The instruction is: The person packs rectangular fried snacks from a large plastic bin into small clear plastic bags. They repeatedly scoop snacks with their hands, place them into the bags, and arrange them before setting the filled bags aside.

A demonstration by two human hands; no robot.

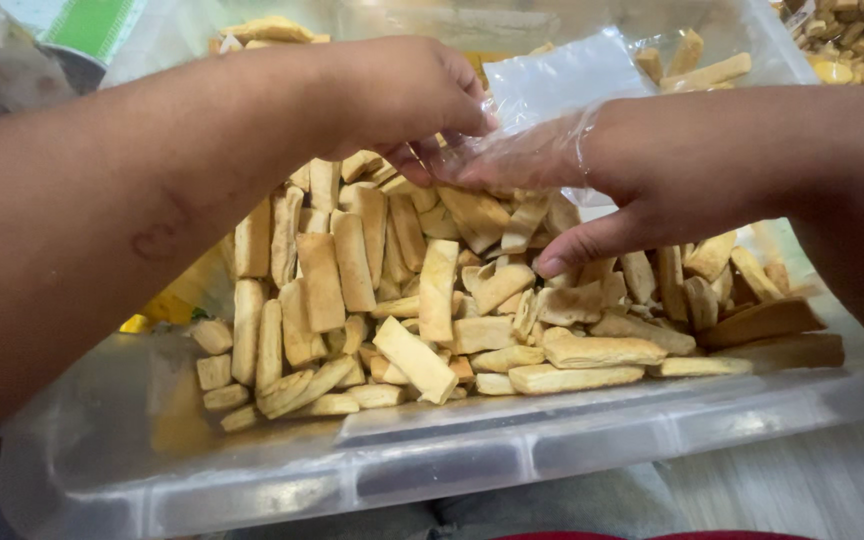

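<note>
A clear plastic tub [512,450] holds a heap of several pale golden biscuit sticks [422,300]. Above the heap my left hand [392,95] pinches the edge of a thin clear plastic bag [552,85]. My right hand [642,165] has its fingers pushed inside that bag, so the film covers them like a glove, and its thumb points down toward the sticks. Both hands meet over the middle of the tub, just above the biscuits.
More biscuit sticks [857,40] lie in another pile at the top right. A green and white packet [92,30] sits at the top left. A light wooden surface [802,490] shows under the tub at the bottom right.
</note>
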